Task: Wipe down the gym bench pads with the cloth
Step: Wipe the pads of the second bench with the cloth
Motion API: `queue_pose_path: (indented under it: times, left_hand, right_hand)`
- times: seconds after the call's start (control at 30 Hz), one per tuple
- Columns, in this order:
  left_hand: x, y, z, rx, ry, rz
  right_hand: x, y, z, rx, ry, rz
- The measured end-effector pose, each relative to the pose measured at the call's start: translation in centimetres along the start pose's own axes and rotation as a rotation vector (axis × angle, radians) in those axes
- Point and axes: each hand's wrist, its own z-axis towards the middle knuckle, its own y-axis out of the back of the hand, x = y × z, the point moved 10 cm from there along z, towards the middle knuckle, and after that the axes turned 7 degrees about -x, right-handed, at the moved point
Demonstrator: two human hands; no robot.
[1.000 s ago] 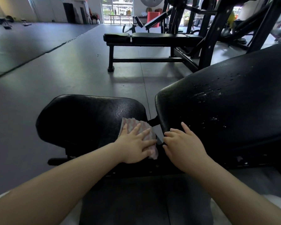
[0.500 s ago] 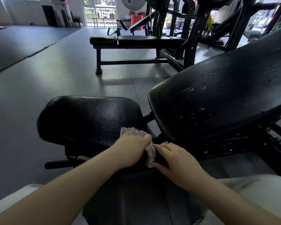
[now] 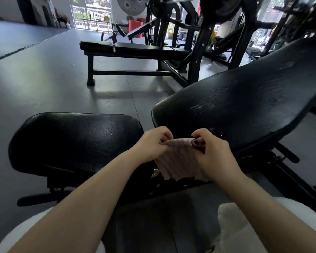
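At the frame's centre both hands, left [image 3: 151, 145] and right [image 3: 214, 156], pinch the cloth [image 3: 179, 161] by its top edge, hanging above the gap between seat pad [image 3: 77, 141] and back pad [image 3: 244, 110]; a loose pinch could drop it into the frame below.

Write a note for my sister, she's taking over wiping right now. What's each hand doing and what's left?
Left hand: fingers pinch the cloth's top left edge.
Right hand: fingers pinch its top right corner.
The cloth hangs between both hands, lifted off the pads, in front of the gap between seat pad and back pad.
Done: cannot tell how much is wiped; the seat pad looks shiny.
Left: the back pad shows droplets, so it likely needs wiping next.
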Motion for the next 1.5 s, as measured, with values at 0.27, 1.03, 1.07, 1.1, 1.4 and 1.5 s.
queue_pose_path:
  times: [0.27, 1.03, 1.07, 1.1, 1.4, 1.5]
  left_hand:
    - [1.1, -0.9, -1.1, -0.401, 0.182, 0.397]
    - [8.4, -5.0, 7.6, -0.157, 0.585, -0.112]
    - [8.6, -4.9, 7.8, -0.168, 0.584, -0.140]
    - [8.7, -4.7, 7.8, -0.180, 0.579, -0.161]
    - [7.7, -5.9, 4.8, -0.251, 0.515, -0.246]
    - [6.9, -6.8, 2.7, -0.277, 0.498, -0.280]
  right_hand:
    - [-0.3, -1.5, 0.6, -0.042, 0.443, -0.484]
    - [-3.1, 0.3, -1.2, -0.175, 0.584, -0.398]
    - [-3.1, 0.2, -1.3, -0.178, 0.584, -0.401]
    - [-3.0, 0.2, -1.3, -0.179, 0.584, -0.402]
    - [-2.9, 0.4, -1.2, -0.149, 0.558, -0.390]
    - [-2.9, 0.5, -1.2, -0.111, 0.535, -0.385]
